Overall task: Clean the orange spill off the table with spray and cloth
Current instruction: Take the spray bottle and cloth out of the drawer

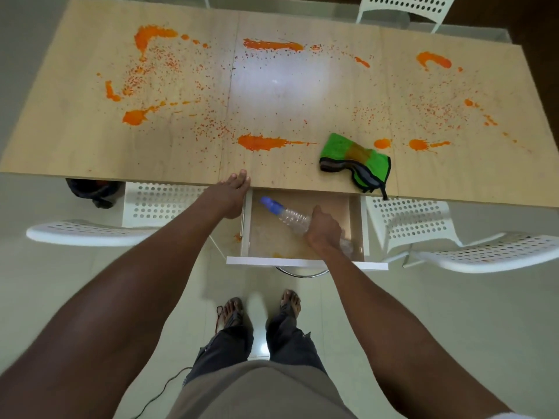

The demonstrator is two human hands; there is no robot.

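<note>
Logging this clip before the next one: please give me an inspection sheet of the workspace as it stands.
Surface: wooden table covered in orange spill, blotches and fine specks.
Job's things: green cloth lies stained near the table's front edge; spray bottle lies in the open drawer.
Clutter: nothing seen.
Hands: left hand rests on the table edge; right hand grips the spray bottle.
Cables: dark cable on the floor.
Surroundings: white perforated chairs; dark bag under the table.

Open drawer (305,263) juts toward the person; white chairs (472,237) flank it closely.
</note>
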